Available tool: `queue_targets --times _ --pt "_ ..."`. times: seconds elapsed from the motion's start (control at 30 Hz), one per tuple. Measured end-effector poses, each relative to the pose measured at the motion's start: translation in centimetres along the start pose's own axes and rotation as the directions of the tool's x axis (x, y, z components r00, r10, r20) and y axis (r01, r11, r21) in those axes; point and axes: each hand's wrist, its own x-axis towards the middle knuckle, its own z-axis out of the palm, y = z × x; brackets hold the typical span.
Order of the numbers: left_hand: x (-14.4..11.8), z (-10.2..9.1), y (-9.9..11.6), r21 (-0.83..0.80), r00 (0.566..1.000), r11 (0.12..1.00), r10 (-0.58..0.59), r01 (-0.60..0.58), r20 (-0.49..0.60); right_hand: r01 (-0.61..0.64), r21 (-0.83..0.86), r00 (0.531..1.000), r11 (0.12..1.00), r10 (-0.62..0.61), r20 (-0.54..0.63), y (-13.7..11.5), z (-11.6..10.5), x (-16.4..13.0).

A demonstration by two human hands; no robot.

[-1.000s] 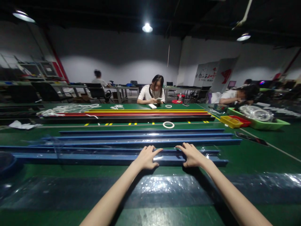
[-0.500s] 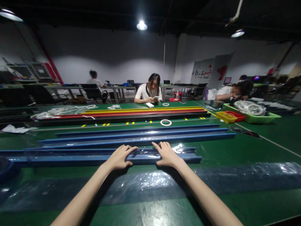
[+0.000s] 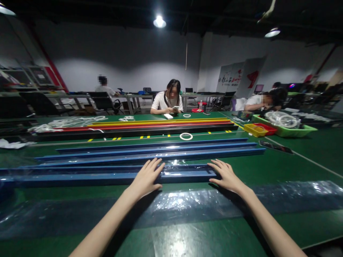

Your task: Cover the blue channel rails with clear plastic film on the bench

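Observation:
The nearest long blue channel profile [image 3: 187, 175] lies across the green table [image 3: 139, 242], with clear film shining on it. My left hand [image 3: 144, 180] rests over its middle, fingers stretched out and thumb on the near side. At its right end is my right hand [image 3: 227, 176], fingers spread around the end; whether they touch it I cannot tell. Behind it lie more blue channel profiles [image 3: 193, 153]. A long flat strip of clear plastic film [image 3: 187, 205] stretches across the table in front, beneath my forearms.
Yellow, red and black strips [image 3: 160, 123] lie farther back, near a white ring [image 3: 186, 136]. A yellow bin [image 3: 254, 130] and green basket [image 3: 297, 132] stand at the right, near a dark flat object [image 3: 276, 146]. Across the table a person [image 3: 167, 101] holds a phone.
My right hand has slid right along the blue channel profile to its end. My left hand has moved slightly right, its fingers stretched farther out. The view has shifted a little.

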Motion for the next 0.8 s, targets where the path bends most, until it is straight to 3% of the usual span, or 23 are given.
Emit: queue_targets --times 0.13,0.27,0.4,0.57,0.67,0.8 --pt "3.2 0.8 6.3 -0.113 0.986 0.981 0.154 -0.160 -0.067 0.000 -0.015 0.996 1.000 -0.001 -0.090 -0.9 1.8 -0.7" --pt "5.1 2.3 9.7 -0.152 0.967 0.961 0.208 -0.230 -0.147 0.055 -0.069 0.990 0.996 -0.064 -0.127 -4.3 2.5 -0.6" --pt "5.0 3.7 10.0 -0.136 0.965 0.968 0.184 -0.211 -0.186 0.142 -0.069 0.979 0.987 -0.150 -0.138 -4.9 1.5 -1.1" --pt "4.4 4.7 9.5 -0.128 0.964 0.976 0.144 -0.175 -0.224 0.022 0.013 0.961 1.000 -0.018 -0.274 -1.5 0.8 -2.5" --pt "4.5 4.7 9.5 -0.150 0.959 0.970 0.150 -0.190 -0.242 0.043 0.102 0.969 0.994 -0.017 -0.247 0.0 1.3 -2.9" --pt "4.8 4.4 9.3 -0.184 0.953 0.960 0.159 -0.209 -0.258 0.060 0.206 0.972 0.977 -0.010 -0.235 0.1 1.5 -3.0"
